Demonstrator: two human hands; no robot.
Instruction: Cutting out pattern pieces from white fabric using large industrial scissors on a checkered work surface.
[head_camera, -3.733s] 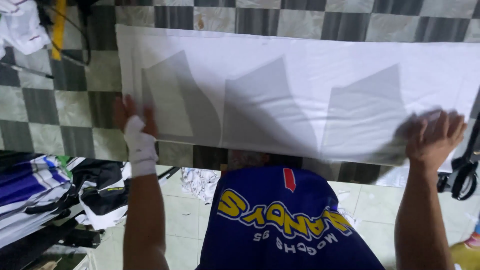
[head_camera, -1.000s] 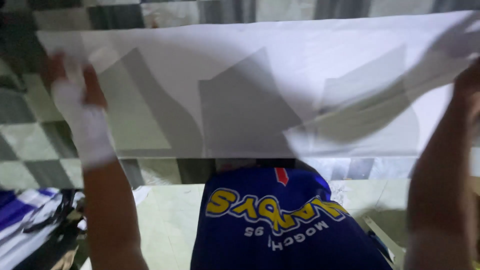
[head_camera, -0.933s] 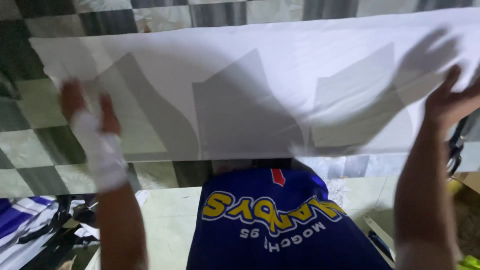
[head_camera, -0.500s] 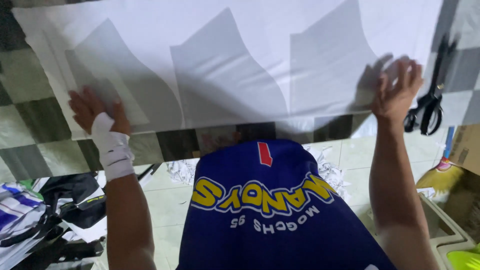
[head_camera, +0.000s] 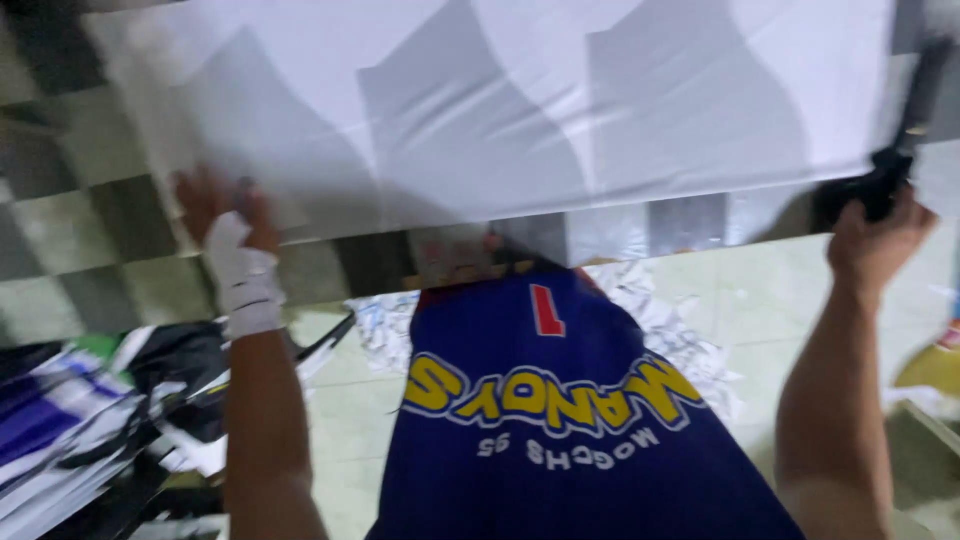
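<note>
A large white sheet (head_camera: 480, 120) with several grey pattern shapes on it lies across a checkered table (head_camera: 90, 240). My left hand (head_camera: 225, 215), with a white bandage round the wrist, rests flat on the sheet's near left edge with its fingers spread. My right hand (head_camera: 880, 245) is at the sheet's right end, its fingers closed around the handles of black scissors (head_camera: 870, 190). The scissors' blades point away from me along the table edge. The picture is blurred by motion.
A pile of dark, purple and white fabric pieces (head_camera: 90, 420) lies at the lower left below the table. White paper scraps (head_camera: 680, 340) litter the pale tiled floor. My blue jersey (head_camera: 550, 430) fills the lower middle.
My right hand left the sheet's right edge, moved right and took hold of the scissors. My left hand stayed on the sheet's left part. The view shifted closer.
</note>
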